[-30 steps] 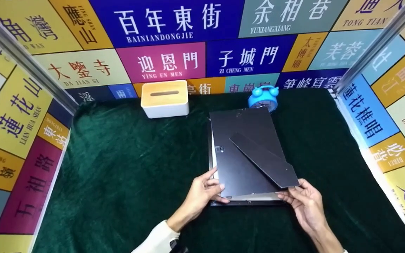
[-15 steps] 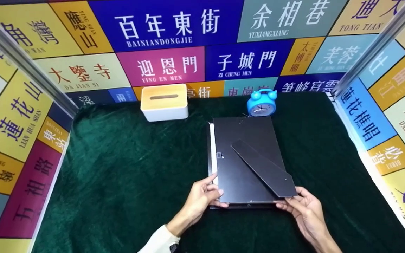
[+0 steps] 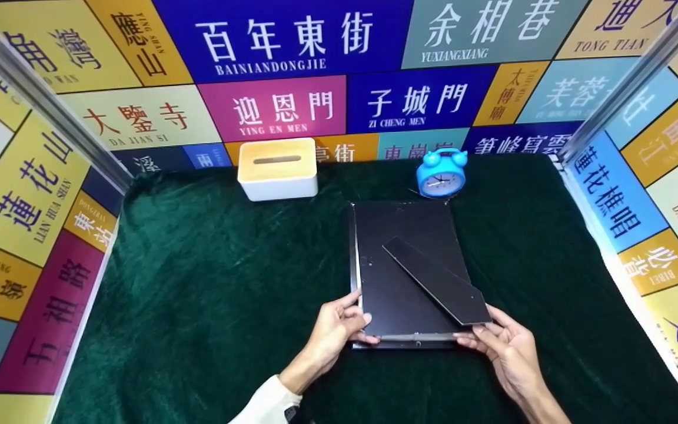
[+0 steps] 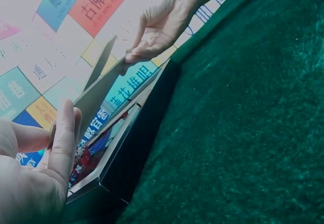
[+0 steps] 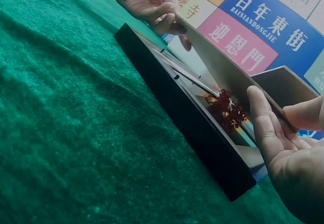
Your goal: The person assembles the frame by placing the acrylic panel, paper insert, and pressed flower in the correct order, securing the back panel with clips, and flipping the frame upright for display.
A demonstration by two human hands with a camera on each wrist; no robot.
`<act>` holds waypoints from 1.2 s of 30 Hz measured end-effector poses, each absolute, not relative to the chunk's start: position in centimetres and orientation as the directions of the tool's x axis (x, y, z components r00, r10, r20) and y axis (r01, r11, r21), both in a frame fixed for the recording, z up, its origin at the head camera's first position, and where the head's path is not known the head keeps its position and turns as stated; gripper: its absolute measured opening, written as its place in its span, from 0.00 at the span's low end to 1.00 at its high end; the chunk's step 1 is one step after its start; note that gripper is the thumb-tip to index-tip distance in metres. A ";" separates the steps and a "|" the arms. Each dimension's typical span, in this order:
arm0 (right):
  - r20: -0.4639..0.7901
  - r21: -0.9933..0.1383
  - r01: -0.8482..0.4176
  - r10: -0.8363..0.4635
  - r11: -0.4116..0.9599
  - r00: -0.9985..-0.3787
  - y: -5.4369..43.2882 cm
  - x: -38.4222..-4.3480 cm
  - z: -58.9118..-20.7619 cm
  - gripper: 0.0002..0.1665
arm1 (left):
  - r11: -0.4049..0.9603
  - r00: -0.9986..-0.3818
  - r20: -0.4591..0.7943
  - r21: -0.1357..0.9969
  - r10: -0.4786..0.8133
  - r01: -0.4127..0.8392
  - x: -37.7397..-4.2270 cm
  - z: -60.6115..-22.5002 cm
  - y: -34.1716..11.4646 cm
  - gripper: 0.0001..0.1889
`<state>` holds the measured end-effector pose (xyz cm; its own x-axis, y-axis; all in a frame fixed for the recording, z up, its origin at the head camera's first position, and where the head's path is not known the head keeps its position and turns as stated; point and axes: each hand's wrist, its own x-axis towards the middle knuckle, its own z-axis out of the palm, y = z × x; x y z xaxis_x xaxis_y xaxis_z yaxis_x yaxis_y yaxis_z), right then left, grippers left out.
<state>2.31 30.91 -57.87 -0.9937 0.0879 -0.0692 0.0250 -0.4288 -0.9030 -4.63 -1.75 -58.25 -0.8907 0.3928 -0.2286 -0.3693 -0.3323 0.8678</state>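
Observation:
A black picture frame (image 5: pixel 187 122) lies face down on the green cloth. Just over it slants its backing panel (image 3: pixel 392 294), with the easel leg (image 3: pixel 442 282) swung out at an angle. At the panel's near left corner, my left hand (image 3: pixel 336 324) pinches the edge between thumb and fingers. My right hand (image 3: pixel 507 344) pinches the near right corner beside the leg's end. Both wrist views look into the gap under the raised near edge. There a dark red and gold pattern (image 5: pixel 228 110) shows inside the frame, and the panel hides the rest.
Close behind the frame stands a blue twin-bell alarm clock (image 3: pixel 441 174). A white tissue box (image 3: pixel 278 171) with a wooden lid sits at the back left. Printed wall panels (image 3: pixel 280 41) enclose the back and both sides of the green cloth (image 3: pixel 209 265).
The panel has come toward me and lies closer in line with the frame, its far end no longer overlapping the clock. My right hand has shifted slightly left; both grips stay.

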 end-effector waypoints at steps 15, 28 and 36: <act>-0.088 -0.903 0.033 0.109 -0.429 -0.990 30.6 2.3 -58.1 0.29 | -0.345 -0.885 -0.238 0.855 0.400 -0.386 -5.0 -58.6 -1.9 0.38; -0.116 -0.900 0.054 0.119 -0.432 -0.986 30.3 2.4 -58.0 0.29 | -0.330 -0.890 -0.244 0.864 0.386 -0.380 -5.0 -58.6 -2.0 0.38; -0.136 -0.903 0.072 0.123 -0.423 -0.983 30.2 2.4 -58.0 0.29 | -0.322 -0.892 -0.246 0.869 0.380 -0.377 -5.1 -58.7 -2.0 0.39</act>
